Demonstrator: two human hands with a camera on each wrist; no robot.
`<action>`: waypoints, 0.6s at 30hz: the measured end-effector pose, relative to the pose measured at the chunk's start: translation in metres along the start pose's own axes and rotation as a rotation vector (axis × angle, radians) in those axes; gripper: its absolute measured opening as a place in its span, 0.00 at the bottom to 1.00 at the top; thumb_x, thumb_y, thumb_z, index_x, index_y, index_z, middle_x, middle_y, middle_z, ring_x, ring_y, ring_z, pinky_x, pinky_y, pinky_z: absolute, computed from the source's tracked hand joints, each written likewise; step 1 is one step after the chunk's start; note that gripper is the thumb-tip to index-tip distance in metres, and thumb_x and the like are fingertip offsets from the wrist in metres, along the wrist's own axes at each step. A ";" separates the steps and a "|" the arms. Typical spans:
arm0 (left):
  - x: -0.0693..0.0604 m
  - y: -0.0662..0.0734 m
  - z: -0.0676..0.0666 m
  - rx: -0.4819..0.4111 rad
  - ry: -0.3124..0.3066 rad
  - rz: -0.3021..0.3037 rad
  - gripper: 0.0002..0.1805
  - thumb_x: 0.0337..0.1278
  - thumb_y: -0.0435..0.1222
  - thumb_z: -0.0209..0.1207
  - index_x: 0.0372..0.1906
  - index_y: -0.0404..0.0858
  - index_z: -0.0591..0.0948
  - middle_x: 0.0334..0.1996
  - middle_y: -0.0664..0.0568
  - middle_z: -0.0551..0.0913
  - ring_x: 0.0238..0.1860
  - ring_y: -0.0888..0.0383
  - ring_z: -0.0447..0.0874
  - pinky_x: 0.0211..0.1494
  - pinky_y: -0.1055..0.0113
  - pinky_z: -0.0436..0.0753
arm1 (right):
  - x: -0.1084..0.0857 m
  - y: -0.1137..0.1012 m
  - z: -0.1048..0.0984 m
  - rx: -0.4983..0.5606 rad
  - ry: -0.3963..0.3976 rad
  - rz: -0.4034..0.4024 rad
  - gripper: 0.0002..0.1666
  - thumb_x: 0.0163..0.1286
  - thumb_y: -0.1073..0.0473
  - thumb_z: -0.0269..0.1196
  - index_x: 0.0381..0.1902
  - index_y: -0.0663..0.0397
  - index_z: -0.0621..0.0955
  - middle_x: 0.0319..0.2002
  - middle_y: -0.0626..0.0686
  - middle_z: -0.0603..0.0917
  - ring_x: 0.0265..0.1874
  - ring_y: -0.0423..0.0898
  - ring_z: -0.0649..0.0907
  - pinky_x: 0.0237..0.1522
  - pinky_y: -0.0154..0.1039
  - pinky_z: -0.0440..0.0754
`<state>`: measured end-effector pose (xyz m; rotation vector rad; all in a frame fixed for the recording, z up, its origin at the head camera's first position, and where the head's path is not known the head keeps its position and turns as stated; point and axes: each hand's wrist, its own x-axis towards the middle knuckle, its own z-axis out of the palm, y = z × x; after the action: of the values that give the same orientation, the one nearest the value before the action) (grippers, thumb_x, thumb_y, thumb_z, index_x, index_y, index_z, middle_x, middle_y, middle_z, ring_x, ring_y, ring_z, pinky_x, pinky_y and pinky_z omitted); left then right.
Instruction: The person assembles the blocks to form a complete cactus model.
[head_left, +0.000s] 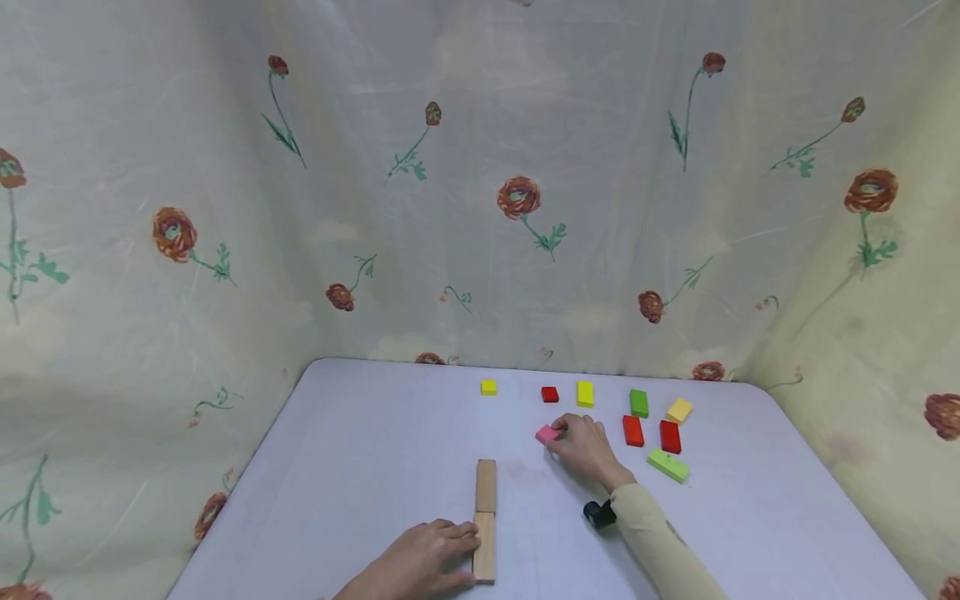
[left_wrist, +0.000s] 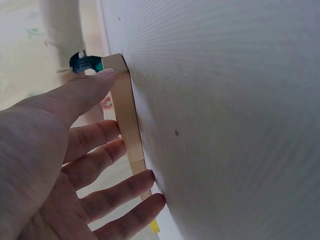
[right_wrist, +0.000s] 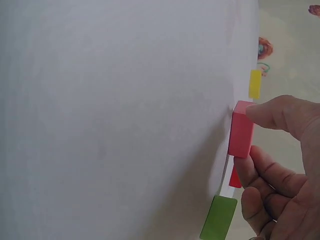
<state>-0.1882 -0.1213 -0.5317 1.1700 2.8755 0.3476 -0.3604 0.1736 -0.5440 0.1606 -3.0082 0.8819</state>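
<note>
My right hand (head_left: 588, 450) pinches a pink block (right_wrist: 241, 129) between thumb and fingertips, over the middle of the white table. In the right wrist view a green block (right_wrist: 218, 217) is near the curled lower fingers, with part of a red block (right_wrist: 235, 177) behind. At the table's near side, my left hand (head_left: 427, 558) touches the nearer of two plain wooden blocks (head_left: 484, 546). Its thumb lies at the near end and the fingers are spread along the side. The farther wooden block (head_left: 486, 486) adjoins it end to end, forming a straight line.
At the back are a small yellow block (head_left: 489, 387), a small red block (head_left: 550, 394) and a longer yellow block (head_left: 585, 394). Farther right lie several red, green and pale yellow blocks, including a light green block (head_left: 668, 465). Flower-printed curtains (head_left: 480, 275) surround the table (head_left: 360, 450).
</note>
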 end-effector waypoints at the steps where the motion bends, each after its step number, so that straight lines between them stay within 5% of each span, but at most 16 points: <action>1: 0.000 0.000 0.000 0.002 0.003 0.003 0.27 0.60 0.56 0.58 0.58 0.46 0.81 0.59 0.57 0.80 0.53 0.58 0.81 0.51 0.64 0.82 | 0.001 -0.001 0.001 -0.004 0.004 -0.018 0.20 0.57 0.51 0.71 0.46 0.52 0.82 0.40 0.50 0.83 0.45 0.49 0.74 0.48 0.46 0.72; 6: -0.001 -0.001 -0.001 0.003 0.025 0.028 0.27 0.61 0.57 0.57 0.57 0.46 0.81 0.58 0.56 0.81 0.52 0.58 0.82 0.50 0.65 0.82 | 0.006 -0.007 0.005 -0.017 0.020 -0.104 0.17 0.57 0.53 0.71 0.44 0.51 0.84 0.37 0.49 0.84 0.44 0.48 0.75 0.50 0.48 0.69; 18: 0.000 -0.004 0.002 -0.006 0.017 0.039 0.27 0.62 0.58 0.54 0.58 0.46 0.80 0.58 0.56 0.80 0.53 0.59 0.81 0.50 0.65 0.82 | 0.011 -0.036 0.021 -0.026 -0.021 -0.151 0.16 0.57 0.53 0.72 0.45 0.46 0.86 0.41 0.47 0.84 0.48 0.48 0.74 0.51 0.49 0.68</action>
<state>-0.1906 -0.1240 -0.5341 1.2289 2.8674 0.3678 -0.3675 0.1313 -0.5422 0.3926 -2.9765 0.8319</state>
